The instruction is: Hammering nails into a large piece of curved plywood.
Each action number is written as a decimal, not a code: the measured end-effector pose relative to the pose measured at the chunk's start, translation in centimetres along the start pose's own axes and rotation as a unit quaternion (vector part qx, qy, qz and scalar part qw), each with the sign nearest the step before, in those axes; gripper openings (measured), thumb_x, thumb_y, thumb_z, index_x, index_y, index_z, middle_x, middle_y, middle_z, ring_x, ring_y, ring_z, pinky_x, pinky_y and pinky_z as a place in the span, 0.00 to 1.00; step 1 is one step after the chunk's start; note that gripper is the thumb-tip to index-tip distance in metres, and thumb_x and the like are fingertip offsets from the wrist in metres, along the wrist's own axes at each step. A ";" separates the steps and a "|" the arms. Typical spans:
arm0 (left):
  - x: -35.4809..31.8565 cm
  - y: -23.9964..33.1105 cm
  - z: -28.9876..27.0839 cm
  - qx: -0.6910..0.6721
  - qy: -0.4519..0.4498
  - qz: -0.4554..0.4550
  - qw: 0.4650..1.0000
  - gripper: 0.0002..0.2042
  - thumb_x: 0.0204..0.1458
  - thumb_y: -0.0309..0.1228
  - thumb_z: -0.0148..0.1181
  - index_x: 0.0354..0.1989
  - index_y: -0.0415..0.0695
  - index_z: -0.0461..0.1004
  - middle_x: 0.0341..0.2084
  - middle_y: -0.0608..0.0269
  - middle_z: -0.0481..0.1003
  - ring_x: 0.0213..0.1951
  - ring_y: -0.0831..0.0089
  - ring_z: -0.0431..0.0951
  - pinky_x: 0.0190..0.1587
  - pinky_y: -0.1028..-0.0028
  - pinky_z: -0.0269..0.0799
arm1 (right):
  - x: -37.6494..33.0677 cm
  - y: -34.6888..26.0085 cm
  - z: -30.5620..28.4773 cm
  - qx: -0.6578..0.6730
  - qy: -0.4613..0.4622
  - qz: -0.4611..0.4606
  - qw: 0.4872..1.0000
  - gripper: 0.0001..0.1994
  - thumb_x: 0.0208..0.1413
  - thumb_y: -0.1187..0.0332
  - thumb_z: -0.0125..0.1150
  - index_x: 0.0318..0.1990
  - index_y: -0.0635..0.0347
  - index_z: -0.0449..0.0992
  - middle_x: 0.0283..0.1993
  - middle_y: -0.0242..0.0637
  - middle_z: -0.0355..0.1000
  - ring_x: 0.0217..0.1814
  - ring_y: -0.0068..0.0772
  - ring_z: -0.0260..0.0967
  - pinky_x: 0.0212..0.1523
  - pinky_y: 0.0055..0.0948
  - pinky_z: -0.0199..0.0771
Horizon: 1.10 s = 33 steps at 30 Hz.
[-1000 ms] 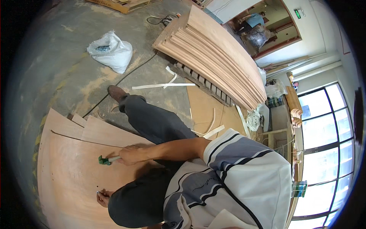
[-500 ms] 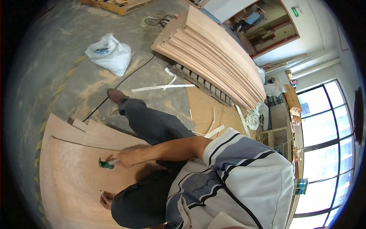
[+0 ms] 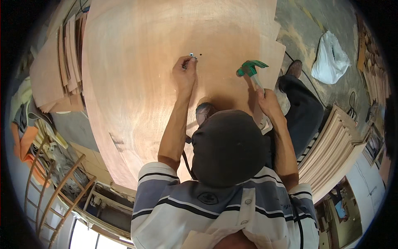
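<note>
My left hand is closed over the large plywood sheet, pinching a small shiny metal fastener between thumb and fingertips. Its exact kind is too small to tell, and more metal bits seem to sit inside the fingers. Just right of the fingertips is a small dark hole in the sheet. Farther right, my right hand grips the pale handle of a claw hammer. The green hammer head is raised over the sheet, its claw pointing right. My knee, in dark trousers, hides part of the sheet.
Other plywood pieces lean in a stack at the left, near a wooden ladder-like frame. A thick pile of curved panels stands at the lower right. A white sack and a black cable rest on the floor at the right.
The view has swung round, so the plywood sheet now lies straight ahead. The hammer stays in my right hand, and my left hand is still close to the hole, holding the small metal piece.
</note>
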State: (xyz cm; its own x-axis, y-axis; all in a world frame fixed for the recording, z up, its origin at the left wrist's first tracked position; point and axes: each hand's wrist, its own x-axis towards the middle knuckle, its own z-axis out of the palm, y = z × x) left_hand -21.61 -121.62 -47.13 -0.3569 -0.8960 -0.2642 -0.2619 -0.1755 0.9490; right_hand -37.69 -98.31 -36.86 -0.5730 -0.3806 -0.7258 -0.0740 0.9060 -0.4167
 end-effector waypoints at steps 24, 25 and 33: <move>3.1 1.9 1.9 0.262 -0.071 -0.076 0.959 0.12 0.41 0.38 0.67 0.27 0.42 0.81 0.16 0.60 0.76 0.20 0.69 0.75 0.27 0.71 0.70 | 0.4 0.0 -0.9 -0.035 0.006 -0.003 0.999 0.31 0.62 0.47 0.45 0.32 0.77 0.73 0.26 0.66 0.69 0.32 0.61 0.72 0.35 0.46 0.68; 3.1 2.0 1.7 0.247 -0.076 -0.083 0.962 0.12 0.40 0.39 0.67 0.27 0.42 0.82 0.15 0.61 0.76 0.19 0.69 0.75 0.27 0.71 0.70 | 0.2 -0.1 -0.7 -0.043 0.001 -0.012 0.999 0.31 0.62 0.47 0.45 0.32 0.77 0.73 0.26 0.66 0.69 0.32 0.61 0.72 0.35 0.46 0.68; 2.0 -2.2 -3.4 0.033 0.102 0.020 0.994 0.11 0.51 0.32 0.57 0.34 0.37 0.79 0.22 0.64 0.75 0.25 0.79 0.71 0.30 0.77 0.67 | -1.4 -9.9 -3.0 -0.051 0.075 -0.242 0.966 0.24 0.65 0.51 0.43 0.28 0.67 0.69 0.18 0.37 0.58 0.26 0.26 0.58 0.28 0.32 0.62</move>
State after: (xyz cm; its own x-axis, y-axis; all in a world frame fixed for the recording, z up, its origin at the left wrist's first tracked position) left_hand -18.69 -124.41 -49.10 -0.1811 -0.9669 -0.1795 -0.3121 -0.1166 0.9429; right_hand -38.62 -106.18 -30.11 -0.5624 -0.7396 -0.3696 -0.4374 0.6455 -0.6261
